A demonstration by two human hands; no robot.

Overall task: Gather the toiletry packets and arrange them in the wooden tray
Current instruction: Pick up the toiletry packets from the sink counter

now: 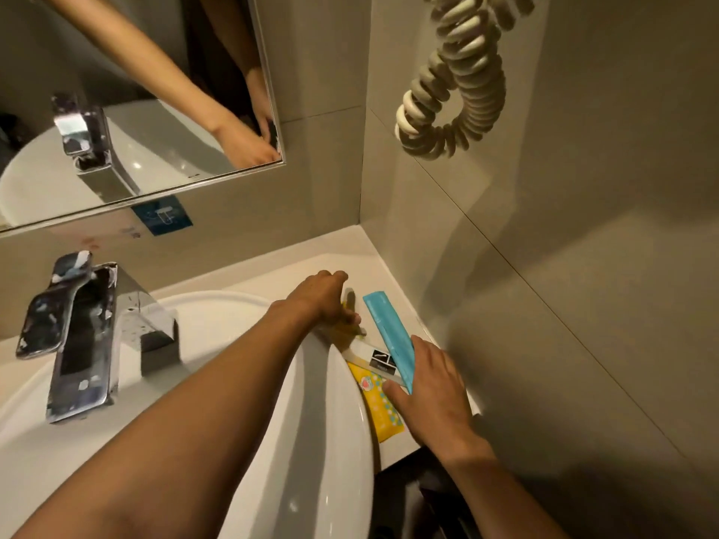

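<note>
While we gather, packets crowd the ledge.
Our left hand [325, 297] pinches a yellow packet [347, 331]; our right hand [432, 394], fingers loosely spread, could nudge the blue packet [389, 336] into the basin [272, 441].

We observe the left hand [325, 297] resting on packets beside the basin [311, 383]. The right hand [432, 394] lies flat, touching the blue packet [389, 336] and yellow packet [379, 406] on the desk [373, 262].

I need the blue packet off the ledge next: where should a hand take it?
Pinch the blue packet across its narrow width at the far end, from above. It lies flat and long along the wall; its near end is under the right hand and beside the white packet.
</note>
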